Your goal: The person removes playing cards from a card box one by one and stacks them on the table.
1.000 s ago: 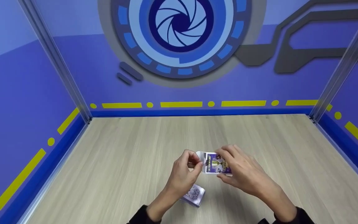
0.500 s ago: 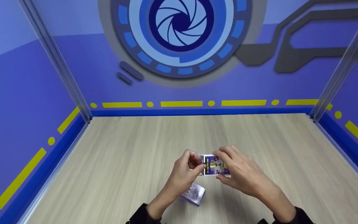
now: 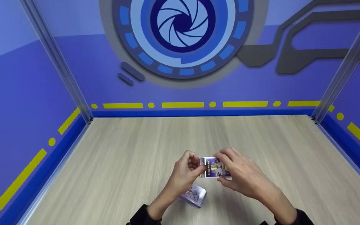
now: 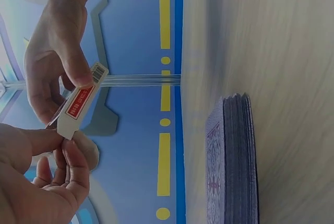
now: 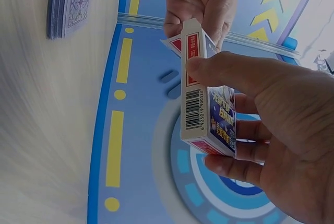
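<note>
**Card box held above the bench, end flap pinched**

Your left hand (image 3: pixel 184 170) pinches the end flap (image 3: pixel 202 161) between thumb and fingers; your right hand (image 3: pixel 247 173) curls round the card box (image 3: pixel 212 167), roughly midway between the side edges of the bench (image 3: pixel 136 140), well short of its far edge. A skewed pull could crease or tear the flap; a hard squeeze could buckle the walls. Were your left hand to dip, it might scatter the card deck (image 3: pixel 195 196). The box is white-edged cardboard: purple printed face, red panels, barcoded side.
</note>
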### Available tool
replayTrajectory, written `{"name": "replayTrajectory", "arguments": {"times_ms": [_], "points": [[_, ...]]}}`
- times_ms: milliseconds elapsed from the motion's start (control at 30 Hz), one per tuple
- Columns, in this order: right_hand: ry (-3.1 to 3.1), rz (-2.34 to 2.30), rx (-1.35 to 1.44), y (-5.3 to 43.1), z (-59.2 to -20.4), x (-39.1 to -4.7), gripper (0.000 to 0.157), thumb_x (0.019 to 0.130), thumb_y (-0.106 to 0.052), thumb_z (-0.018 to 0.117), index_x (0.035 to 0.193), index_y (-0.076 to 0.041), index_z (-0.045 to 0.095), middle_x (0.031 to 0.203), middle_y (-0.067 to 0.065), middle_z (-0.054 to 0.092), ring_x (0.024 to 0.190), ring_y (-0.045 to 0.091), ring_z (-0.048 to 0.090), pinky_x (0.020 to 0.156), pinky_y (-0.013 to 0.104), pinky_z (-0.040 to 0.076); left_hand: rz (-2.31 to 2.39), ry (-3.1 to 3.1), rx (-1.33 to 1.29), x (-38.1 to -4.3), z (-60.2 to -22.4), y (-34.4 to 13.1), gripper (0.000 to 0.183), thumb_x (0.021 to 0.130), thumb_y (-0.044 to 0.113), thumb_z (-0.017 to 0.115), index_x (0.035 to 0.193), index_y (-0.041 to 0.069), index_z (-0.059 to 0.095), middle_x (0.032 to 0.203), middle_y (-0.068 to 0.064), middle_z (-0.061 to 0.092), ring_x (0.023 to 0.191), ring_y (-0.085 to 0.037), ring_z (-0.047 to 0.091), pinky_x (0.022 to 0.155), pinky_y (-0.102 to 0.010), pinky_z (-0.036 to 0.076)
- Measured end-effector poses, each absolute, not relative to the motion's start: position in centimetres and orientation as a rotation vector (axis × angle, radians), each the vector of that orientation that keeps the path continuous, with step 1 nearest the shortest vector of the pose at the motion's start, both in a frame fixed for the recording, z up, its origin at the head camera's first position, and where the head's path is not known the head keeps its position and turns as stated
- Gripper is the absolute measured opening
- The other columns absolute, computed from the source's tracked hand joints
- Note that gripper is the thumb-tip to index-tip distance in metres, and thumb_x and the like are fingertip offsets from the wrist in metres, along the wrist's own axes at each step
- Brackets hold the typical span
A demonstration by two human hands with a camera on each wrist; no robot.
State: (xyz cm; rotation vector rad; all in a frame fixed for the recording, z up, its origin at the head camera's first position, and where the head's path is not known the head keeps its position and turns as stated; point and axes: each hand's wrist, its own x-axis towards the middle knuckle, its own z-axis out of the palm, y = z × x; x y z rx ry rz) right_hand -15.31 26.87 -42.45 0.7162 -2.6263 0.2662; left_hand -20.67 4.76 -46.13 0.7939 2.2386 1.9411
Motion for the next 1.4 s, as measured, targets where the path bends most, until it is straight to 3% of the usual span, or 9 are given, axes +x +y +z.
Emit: {"name": "replayTrajectory", "arguments": {"times_ms": [167,333,533,633,767,933,1133,1400], "points": [[-2.642,0.280,0.682,27.3,-42.4,-15.5,0.069,0.074,-0.031,0.093,0.132,-0.012,0.062,0.122,0.003,0.059,0.102,0.016,0.057,0.072,0.034,0.057,1.950,2.239,0.829,-20.9,-45.9,4.4,0.023,0.093,-0.004,0.070,0.108,0.002,0.053,0.092,-0.003,0.067,0.081,-0.010,0.059,0.069,-0.019,0.049],[-2.645,0.307,0.657,28.0,-42.2,-15.7,0.070,0.074,-0.028,0.093,0.134,-0.011,0.061,0.125,0.005,0.060,0.104,0.018,0.058,0.074,0.037,0.058,1.888,2.333,0.924,-21.4,-45.3,3.7,0.033,0.092,-0.010,0.061,0.124,0.001,0.060,0.090,-0.006,0.068,0.071,-0.008,0.050,0.061,-0.018,0.040],[-2.651,0.317,0.603,28.9,-41.9,-15.7,0.069,0.076,-0.027,0.091,0.137,-0.012,0.060,0.128,0.005,0.059,0.105,0.018,0.058,0.074,0.036,0.057,1.756,2.494,1.009,-22.0,-44.7,2.7,0.051,0.084,-0.013,0.052,0.129,0.006,0.070,0.107,-0.003,0.066,0.072,-0.008,0.049,0.061,-0.019,0.040],[-2.639,0.330,0.592,29.1,-41.9,-15.7,0.069,0.076,-0.026,0.091,0.136,-0.012,0.060,0.128,0.005,0.059,0.106,0.018,0.058,0.074,0.036,0.057,1.630,2.614,1.043,-22.1,-44.5,2.4,0.051,0.083,-0.008,0.057,0.129,0.009,0.070,0.113,-0.002,0.065,0.081,-0.010,0.052,0.070,-0.023,0.045],[-2.642,0.340,0.590,29.0,-41.9,-15.7,0.070,0.076,-0.026,0.092,0.136,-0.012,0.060,0.128,0.006,0.059,0.106,0.019,0.059,0.073,0.037,0.057,1.468,2.690,1.027,-21.9,-44.4,2.4,0.046,0.087,0.012,0.076,0.132,0.011,0.066,0.117,-0.001,0.057,0.091,-0.012,0.055,0.078,-0.027,0.049],[-2.663,0.339,0.595,28.7,-42.0,-15.7,0.069,0.078,-0.026,0.091,0.137,-0.011,0.060,0.129,0.007,0.059,0.109,0.021,0.059,0.077,0.039,0.057,1.285,2.770,0.996,-21.7,-44.4,2.6,0.068,0.077,0.035,0.092,0.132,0.015,0.058,0.122,0.000,0.048,0.089,-0.011,0.053,0.075,-0.026,0.048],[-2.657,0.350,0.604,28.7,-42.1,-15.6,0.069,0.077,-0.026,0.091,0.137,-0.011,0.059,0.128,0.006,0.059,0.108,0.020,0.059,0.076,0.039,0.057,1.080,2.977,1.111,-21.5,-44.7,2.7,0.071,0.073,0.037,0.093,0.132,0.014,0.060,0.119,0.001,0.052,0.094,-0.011,0.052,0.082,-0.029,0.049],[-2.652,0.325,0.593,29.1,-41.9,-15.8,0.069,0.077,-0.027,0.091,0.136,-0.009,0.060,0.127,0.008,0.060,0.106,0.021,0.061,0.077,0.039,0.057,0.969,2.999,1.224,-21.9,-44.6,2.1,0.069,0.081,0.032,0.089,0.140,0.014,0.061,0.125,-0.003,0.053,0.111,-0.018,0.050,0.096,-0.036,0.046]]}}
